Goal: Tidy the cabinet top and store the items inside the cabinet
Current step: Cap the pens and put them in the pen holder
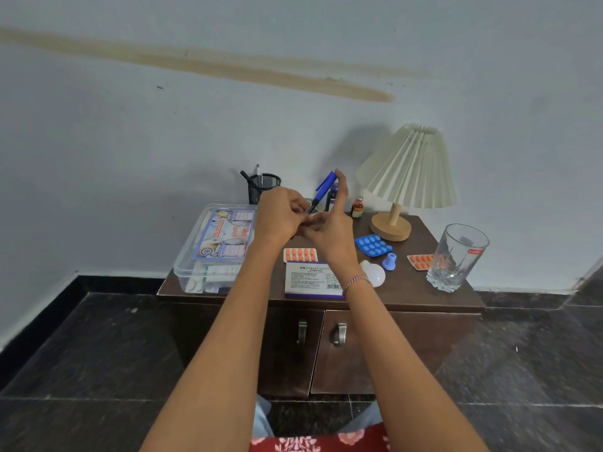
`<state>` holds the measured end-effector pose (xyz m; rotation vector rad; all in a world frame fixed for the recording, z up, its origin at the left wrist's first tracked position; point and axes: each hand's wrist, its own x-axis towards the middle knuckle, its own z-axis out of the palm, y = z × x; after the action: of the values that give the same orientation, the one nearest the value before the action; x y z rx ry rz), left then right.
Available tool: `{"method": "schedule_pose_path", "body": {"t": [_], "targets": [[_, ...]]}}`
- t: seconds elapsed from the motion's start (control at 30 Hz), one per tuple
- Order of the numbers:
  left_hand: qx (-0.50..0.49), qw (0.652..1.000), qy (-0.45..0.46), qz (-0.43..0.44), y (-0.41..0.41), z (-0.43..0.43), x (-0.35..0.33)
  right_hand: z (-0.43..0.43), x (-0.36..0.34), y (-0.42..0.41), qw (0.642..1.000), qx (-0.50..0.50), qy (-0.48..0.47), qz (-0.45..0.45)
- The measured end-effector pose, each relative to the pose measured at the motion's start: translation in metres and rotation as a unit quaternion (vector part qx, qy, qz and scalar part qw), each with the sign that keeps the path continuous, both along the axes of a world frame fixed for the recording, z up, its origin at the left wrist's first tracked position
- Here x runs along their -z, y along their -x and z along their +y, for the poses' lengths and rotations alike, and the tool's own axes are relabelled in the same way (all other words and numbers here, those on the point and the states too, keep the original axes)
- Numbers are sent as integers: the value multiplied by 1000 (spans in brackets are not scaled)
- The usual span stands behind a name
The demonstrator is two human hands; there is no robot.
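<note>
Cluttering dark wooden cabinet top [421,282]: medicines, lamp [406,177].

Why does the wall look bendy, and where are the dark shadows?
In the head view, the wide lens bends straight lines: the floor edge curves up at both sides. Soft light throws a grey shadow of the lamp on the wall to its left, and a fainter one left of the pen cup. The glass shows small bright glints. The hands are a little blurred.
</note>
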<state>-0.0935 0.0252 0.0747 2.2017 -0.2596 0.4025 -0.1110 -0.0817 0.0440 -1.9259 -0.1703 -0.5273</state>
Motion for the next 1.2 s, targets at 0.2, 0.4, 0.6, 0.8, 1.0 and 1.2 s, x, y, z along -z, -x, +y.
{"method": "schedule_pose_path", "body": {"t": [0.2, 0.4, 0.6, 0.8, 1.0, 1.2], "targets": [[0, 1000, 21, -6, 11, 7, -8, 3, -17, 14, 999, -8, 39, -19], [3, 999, 34, -2, 19, -4, -3, -6, -11, 24, 999, -4, -13, -30], [-22, 998, 63, -1, 10, -8, 12, -7, -3, 9, 1000, 4, 1, -22], [-27, 998, 62, 18, -12, -12, 22, -10, 1, -8, 1000, -1, 28, 8], [-23, 999, 34, 0, -19, -7, 23, -11, -2, -12, 999, -10, 36, 21], [-16, 1000, 15, -18, -10, -8, 22, -22, -8, 1, 1000, 5, 22, -5]]}}
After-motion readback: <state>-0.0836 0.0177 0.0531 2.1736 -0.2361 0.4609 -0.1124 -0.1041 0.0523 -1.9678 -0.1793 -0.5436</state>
